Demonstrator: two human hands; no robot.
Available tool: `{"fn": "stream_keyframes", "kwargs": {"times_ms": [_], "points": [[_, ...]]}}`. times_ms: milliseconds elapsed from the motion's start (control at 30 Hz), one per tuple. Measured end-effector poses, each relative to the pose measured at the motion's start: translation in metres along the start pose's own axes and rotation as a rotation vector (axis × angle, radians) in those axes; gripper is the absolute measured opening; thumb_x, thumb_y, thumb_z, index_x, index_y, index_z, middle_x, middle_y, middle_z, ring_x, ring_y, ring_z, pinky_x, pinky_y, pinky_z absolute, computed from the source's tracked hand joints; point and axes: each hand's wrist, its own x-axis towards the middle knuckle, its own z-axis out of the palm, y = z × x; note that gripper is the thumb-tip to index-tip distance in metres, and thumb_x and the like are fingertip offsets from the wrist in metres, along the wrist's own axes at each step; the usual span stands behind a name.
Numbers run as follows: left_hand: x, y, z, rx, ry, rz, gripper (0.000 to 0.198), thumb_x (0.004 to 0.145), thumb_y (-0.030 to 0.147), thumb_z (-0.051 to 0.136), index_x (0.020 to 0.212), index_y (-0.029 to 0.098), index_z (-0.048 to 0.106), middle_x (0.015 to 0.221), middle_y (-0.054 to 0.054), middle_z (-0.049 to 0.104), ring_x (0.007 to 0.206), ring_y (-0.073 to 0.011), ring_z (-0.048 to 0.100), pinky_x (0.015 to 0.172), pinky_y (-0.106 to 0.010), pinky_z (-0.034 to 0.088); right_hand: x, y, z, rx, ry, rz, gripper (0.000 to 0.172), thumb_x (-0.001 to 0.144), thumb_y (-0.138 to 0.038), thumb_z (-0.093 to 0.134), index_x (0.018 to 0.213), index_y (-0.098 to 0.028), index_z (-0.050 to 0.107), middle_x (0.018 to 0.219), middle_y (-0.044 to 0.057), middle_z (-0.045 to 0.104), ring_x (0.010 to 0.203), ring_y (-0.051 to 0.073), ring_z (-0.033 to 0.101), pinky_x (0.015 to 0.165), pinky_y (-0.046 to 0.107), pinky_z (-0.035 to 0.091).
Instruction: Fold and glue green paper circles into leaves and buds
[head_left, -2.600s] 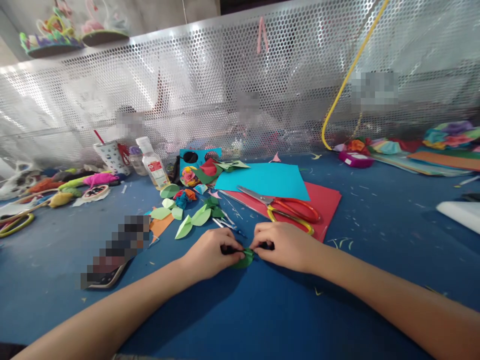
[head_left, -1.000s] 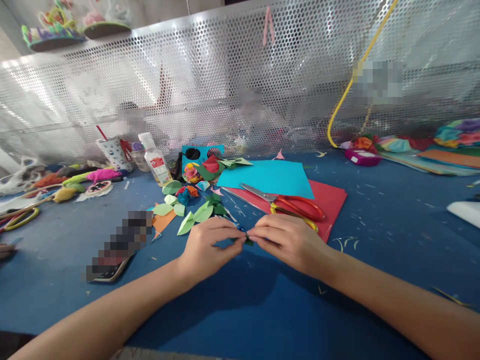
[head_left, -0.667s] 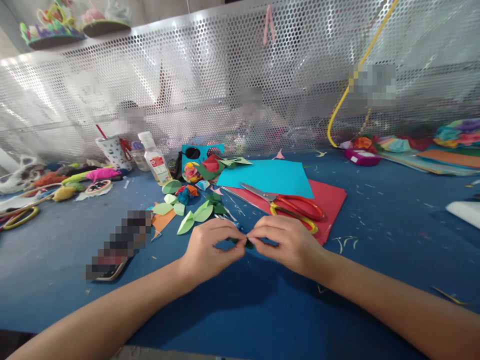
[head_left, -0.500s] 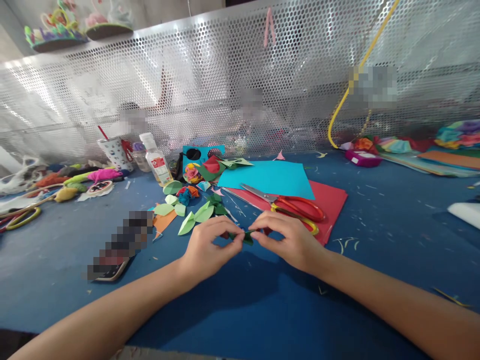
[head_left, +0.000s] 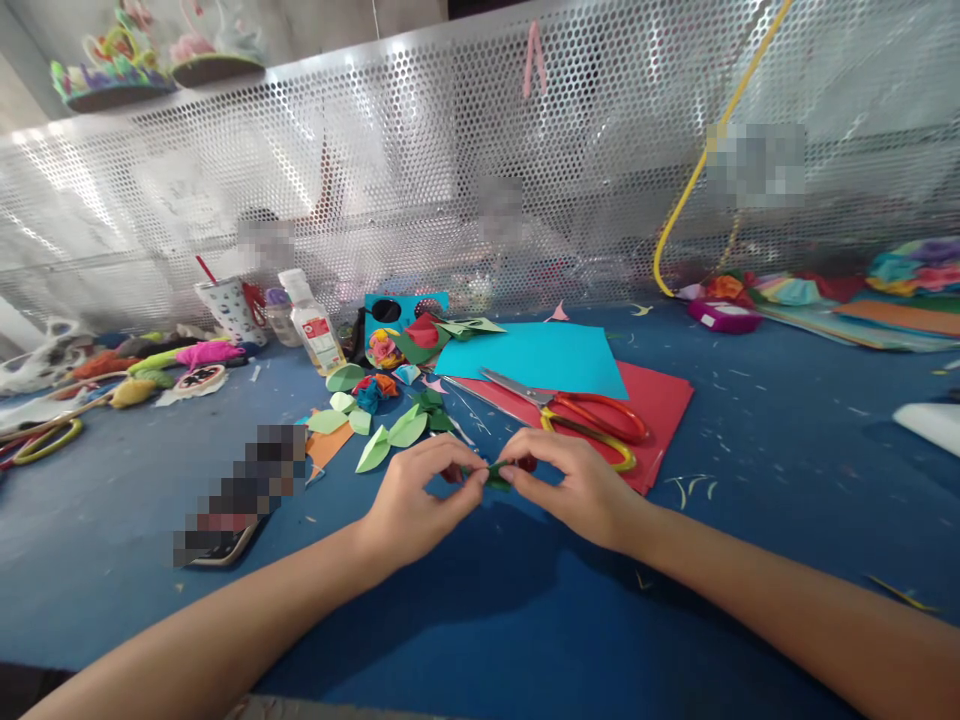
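Between my fingertips is a small dark green piece of paper [head_left: 497,476], pinched from both sides above the blue table. My left hand [head_left: 429,488] grips its left end with thumb and forefinger. On the other end, my right hand [head_left: 574,482] does the same; my fingers cover much of the piece. Scissors [head_left: 596,415] with red and yellow handles lie just beyond my right hand, on red paper [head_left: 671,400] and beside a sheet of bright blue paper [head_left: 536,355]. Light green paper leaves [head_left: 390,435] lie beyond my left hand.
A phone [head_left: 240,500] rests at left. Behind it stand a glue bottle [head_left: 313,325] and a patterned cup [head_left: 229,308] with a straw. Yarn bundles [head_left: 210,352] lie far left, a magenta box [head_left: 724,316] at right. A perforated metal panel [head_left: 420,150] closes off the back.
The dark green paper has tilted slightly between my fingertips. Both hands stay in nearly the same place.
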Motion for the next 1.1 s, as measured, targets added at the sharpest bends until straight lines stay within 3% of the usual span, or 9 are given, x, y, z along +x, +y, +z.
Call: {"fn": "stream_keyframes", "kwargs": {"times_ms": [167,267,867,1100], "points": [[-0.0002,-0.0029,-0.0021,0.139,-0.010,0.151,0.014,0.074,0.017,0.059,0.088,0.015,0.064,0.081,-0.006,0.066,0.076,-0.0139,0.060,0.069,-0.026,0.050,-0.0008,-0.0016,-0.0026,-0.123,0.015,-0.094,0.009,0.082,-0.020,0.050,0.081,-0.018,0.059,0.078,0.003,0.062,0.073,0.014,0.056,0.067,0.027,0.045],[-0.0007,-0.0043,-0.0017,0.194,-0.015,0.241,0.016,0.075,0.015,0.059,0.089,0.016,0.065,0.082,-0.006,0.067,0.078,-0.0133,0.061,0.071,-0.025,0.050,-0.0013,-0.0043,-0.0044,-0.236,0.020,-0.170,0.011,0.082,-0.019,0.049,0.081,-0.019,0.060,0.077,0.003,0.063,0.075,0.015,0.057,0.069,0.029,0.044],[0.0002,-0.0023,-0.0019,0.158,-0.023,0.210,0.012,0.076,0.014,0.059,0.083,0.014,0.068,0.077,-0.006,0.066,0.071,-0.0120,0.061,0.065,-0.022,0.050,-0.0026,-0.0063,-0.0076,-0.447,0.030,-0.364,0.015,0.084,-0.019,0.047,0.080,-0.017,0.062,0.074,0.003,0.064,0.069,0.013,0.057,0.067,0.028,0.042],[0.0000,0.0010,-0.0022,0.150,0.015,0.220,0.013,0.073,0.012,0.059,0.082,0.014,0.068,0.075,-0.007,0.066,0.071,-0.0130,0.061,0.064,-0.023,0.051,-0.0030,-0.0068,-0.0065,-0.420,0.029,-0.335,0.012,0.083,-0.019,0.049,0.081,-0.017,0.061,0.075,0.003,0.064,0.070,0.015,0.057,0.067,0.029,0.042]]}}
